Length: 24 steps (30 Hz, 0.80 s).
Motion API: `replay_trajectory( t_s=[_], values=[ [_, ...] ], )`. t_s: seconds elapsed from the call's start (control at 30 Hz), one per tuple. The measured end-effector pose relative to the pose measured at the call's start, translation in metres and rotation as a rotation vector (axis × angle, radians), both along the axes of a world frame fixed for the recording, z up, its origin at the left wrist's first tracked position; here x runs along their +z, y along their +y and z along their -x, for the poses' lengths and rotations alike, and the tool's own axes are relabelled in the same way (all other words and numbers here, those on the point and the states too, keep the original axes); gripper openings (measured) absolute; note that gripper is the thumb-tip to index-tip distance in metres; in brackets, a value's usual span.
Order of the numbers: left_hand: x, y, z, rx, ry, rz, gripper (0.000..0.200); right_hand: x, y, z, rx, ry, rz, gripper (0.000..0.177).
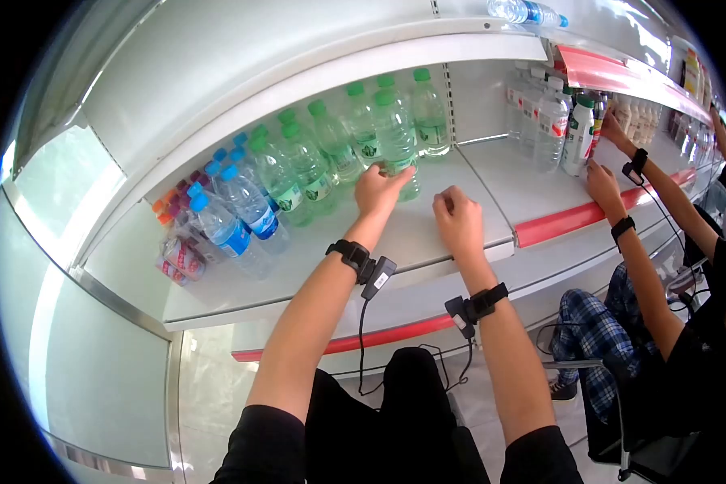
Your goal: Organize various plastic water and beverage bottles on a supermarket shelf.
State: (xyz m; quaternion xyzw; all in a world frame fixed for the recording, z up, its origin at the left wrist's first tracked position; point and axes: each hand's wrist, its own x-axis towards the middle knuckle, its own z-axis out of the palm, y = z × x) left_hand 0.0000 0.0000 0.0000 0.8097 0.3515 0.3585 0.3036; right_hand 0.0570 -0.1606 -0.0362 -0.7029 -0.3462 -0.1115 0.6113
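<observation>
Wrapped around the lower part of a green plastic bottle (394,133) with a green cap is my left hand (381,190); the bottle stands at the front of its row. My right hand (460,219) hovers over the white shelf (411,234), to the right of that bottle and apart from it. Its fingers are curled in, and nothing shows in them. More green bottles (302,161) of the same kind stand in rows behind and to the left. Blue-capped water bottles (227,234) are lined up further left.
Cans (184,256) and orange-capped bottles stand at the far left. On the right shelf are clear bottles (551,125) and a white bottle (578,137). Another person's hands (603,184) reach in there. A bottle (527,12) lies on the upper shelf. Cables hang from my wristbands.
</observation>
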Motion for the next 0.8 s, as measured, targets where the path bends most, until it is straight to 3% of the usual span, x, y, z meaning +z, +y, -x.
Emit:
replay_trajectory(
  t_s=[0.07,0.17,0.53,0.7,0.8],
  values=[
    [0.002,-0.009,-0.007,-0.1,-0.117,0.033,0.056,0.002,-0.003,-0.001,0.001,-0.027,0.026,0.019],
    [0.005,0.005,-0.031,-0.122,-0.078,-0.067,0.055,0.005,0.007,-0.007,0.017,-0.044,0.005,0.019],
    [-0.003,0.003,-0.07,-0.038,-0.08,-0.14,0.058,-0.004,0.004,-0.005,0.049,-0.016,0.011,0.018],
    [-0.011,0.004,-0.057,-0.097,-0.109,-0.115,0.062,-0.004,0.005,-0.005,0.029,-0.049,0.005,0.017],
    [-0.03,0.004,-0.024,-0.157,-0.102,-0.096,0.05,-0.004,0.005,-0.003,0.02,-0.05,0.011,0.018]
  ],
)
